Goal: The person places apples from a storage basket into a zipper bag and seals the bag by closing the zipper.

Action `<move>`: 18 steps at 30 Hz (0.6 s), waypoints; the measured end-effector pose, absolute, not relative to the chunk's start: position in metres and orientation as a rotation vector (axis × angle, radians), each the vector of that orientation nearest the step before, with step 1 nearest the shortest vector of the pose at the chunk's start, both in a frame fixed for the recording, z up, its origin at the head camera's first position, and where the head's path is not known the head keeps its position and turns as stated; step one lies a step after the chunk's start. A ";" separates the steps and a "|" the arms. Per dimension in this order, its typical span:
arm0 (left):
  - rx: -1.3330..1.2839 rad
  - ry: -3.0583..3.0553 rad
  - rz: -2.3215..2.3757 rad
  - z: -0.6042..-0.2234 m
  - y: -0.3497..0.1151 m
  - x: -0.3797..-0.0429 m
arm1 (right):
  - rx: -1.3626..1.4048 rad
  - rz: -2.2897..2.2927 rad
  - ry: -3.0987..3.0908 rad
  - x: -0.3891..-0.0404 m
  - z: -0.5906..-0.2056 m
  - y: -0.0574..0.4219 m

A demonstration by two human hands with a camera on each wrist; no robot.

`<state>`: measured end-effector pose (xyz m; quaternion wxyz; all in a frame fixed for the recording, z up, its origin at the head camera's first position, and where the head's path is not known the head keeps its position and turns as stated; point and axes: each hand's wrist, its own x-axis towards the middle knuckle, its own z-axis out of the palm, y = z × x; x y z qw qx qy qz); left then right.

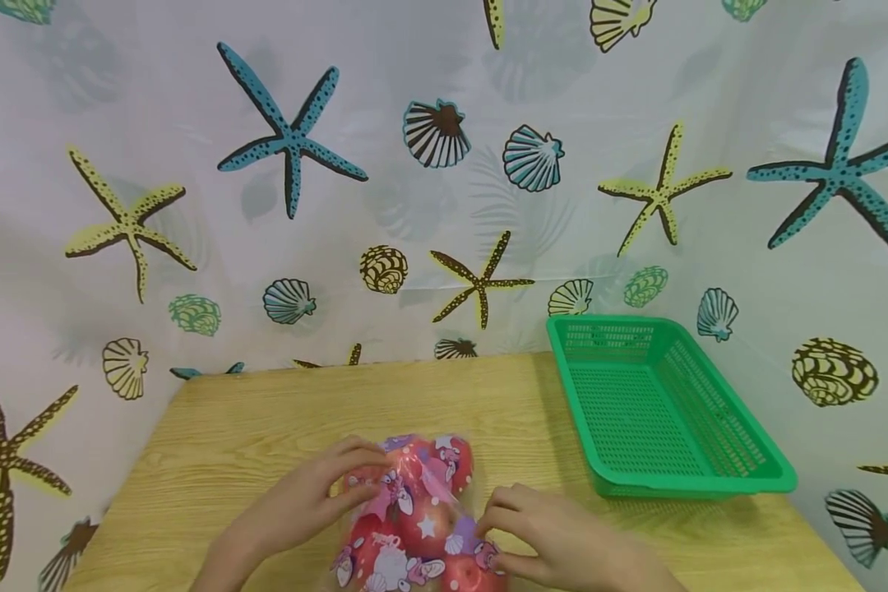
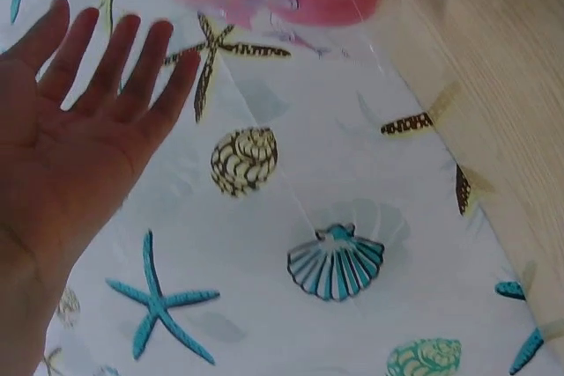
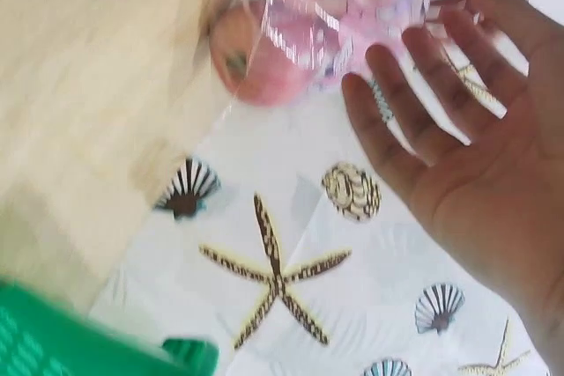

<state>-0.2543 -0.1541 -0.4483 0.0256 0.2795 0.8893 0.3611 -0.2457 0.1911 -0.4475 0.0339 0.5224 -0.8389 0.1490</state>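
A clear plastic bag (image 1: pixel 390 571) printed with pink and purple sea figures, shells and white stars lies near the table's front edge. Several red apples (image 1: pixel 418 534) show through it. At the bag's left side my left hand (image 1: pixel 314 493) has its fingertips right at the plastic; in the left wrist view its fingers are spread and fairly straight. My right hand (image 1: pixel 543 534) is on the opposite side, fingers loosely bent beside the bag's lower right. The right wrist view shows that palm (image 3: pixel 493 173) with its fingers extended and nothing in them.
A green plastic basket (image 1: pixel 595 444) with perforated walls stands at the table's right, with nothing in it. The wooden table (image 1: pixel 266 419) meets a white curtain (image 1: pixel 385 74) with starfish and shell prints behind it and at both sides.
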 end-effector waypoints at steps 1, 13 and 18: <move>0.884 2.831 1.045 -0.452 -0.143 -0.258 | 1.595 0.467 -2.638 -0.245 -0.450 0.188; 0.946 3.368 0.591 -0.488 -0.077 -0.270 | 1.491 0.697 -2.894 -0.234 -0.484 0.176; 0.918 3.256 0.575 -0.491 -0.072 -0.267 | 1.445 0.765 -2.924 -0.226 -0.492 0.180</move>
